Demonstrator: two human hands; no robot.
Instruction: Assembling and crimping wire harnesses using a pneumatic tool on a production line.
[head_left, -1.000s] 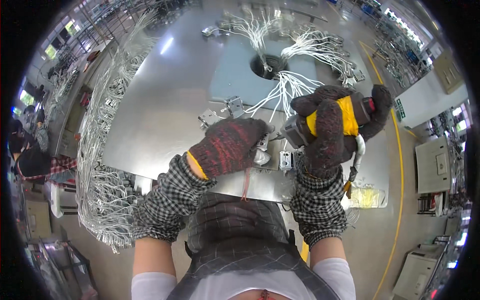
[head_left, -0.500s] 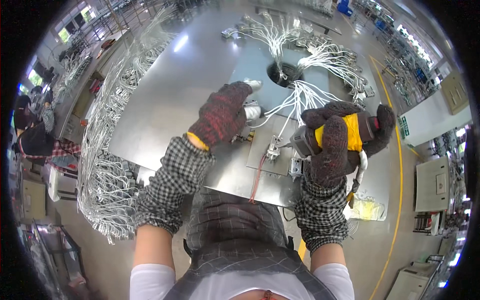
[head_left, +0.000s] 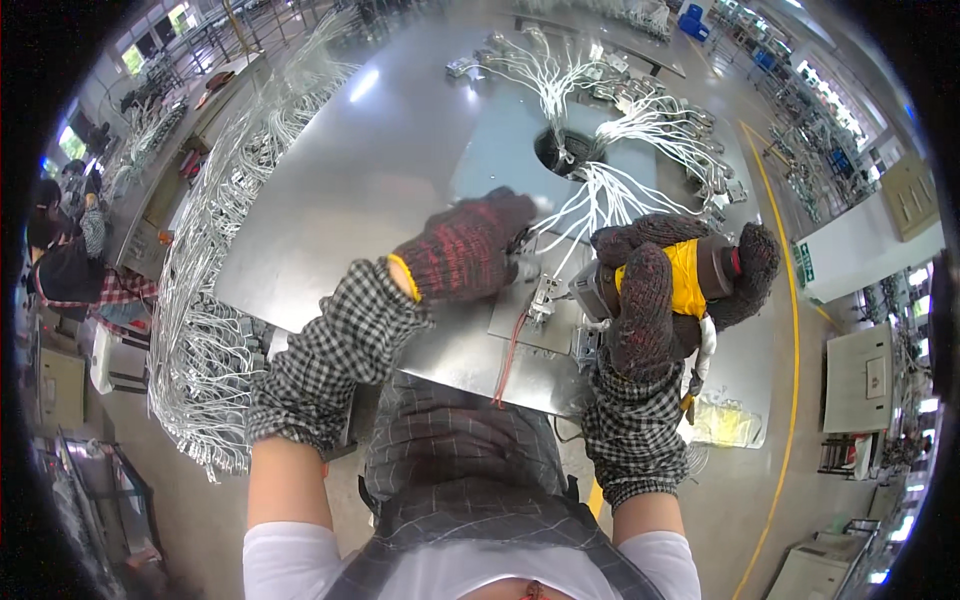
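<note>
My right hand (head_left: 655,290), in a dark knitted glove, is wrapped round a power screwdriver (head_left: 688,278) with yellow tape on its body. The tool's tip points left at a small metal terminal block (head_left: 545,297) on a flat metal plate (head_left: 515,322). A white wire and red wires (head_left: 509,365) run from this block. My left hand (head_left: 475,248), in a dark red glove, is closed just left of the block; whatever its fingertips pinch is hidden. Another metal block (head_left: 586,345) sits partly behind my right wrist.
Bundles of white wires (head_left: 605,195) with metal ends fan out around a dark round hole (head_left: 563,152) in the metal table (head_left: 340,190). Long wire bundles (head_left: 205,300) hang over its left side. A clear yellowish package (head_left: 728,424) lies at right. Another person (head_left: 75,255) is far left.
My left hand has moved down and toward the terminal block, its fingers drawing together. The screwdriver in my right hand has shifted slightly left, and its tip is nearer the block.
</note>
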